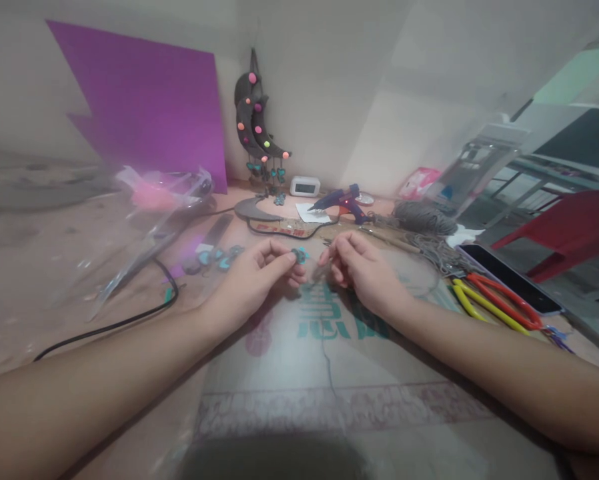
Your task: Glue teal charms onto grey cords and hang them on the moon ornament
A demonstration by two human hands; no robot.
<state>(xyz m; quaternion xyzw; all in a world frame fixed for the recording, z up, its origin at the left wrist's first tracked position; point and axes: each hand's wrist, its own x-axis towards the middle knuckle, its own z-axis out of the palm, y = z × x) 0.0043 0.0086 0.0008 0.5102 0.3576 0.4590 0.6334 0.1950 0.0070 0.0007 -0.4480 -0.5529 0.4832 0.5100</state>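
Note:
My left hand (267, 268) pinches a small grey and teal yarn-wrapped ornament (300, 255) between thumb and fingers. Just to its right, my right hand (358, 267) is closed with the fingertips pressed together; what they hold, if anything, is too small to make out. A thin grey thread (326, 363) runs down the mat below the two hands. Left of my left hand lie several grey and teal heart-like pieces (223, 259). The hands are apart, above a printed translucent sheet (274, 373).
At the back are a hanging moon decoration (249, 127), a grey crescent (259, 209), a glue gun (343, 202) and a small white clock (305, 186). Grey yarn (423, 219), a phone (509, 277) and orange-handled scissors (504, 301) lie right. A black cable (114, 327) crosses the left.

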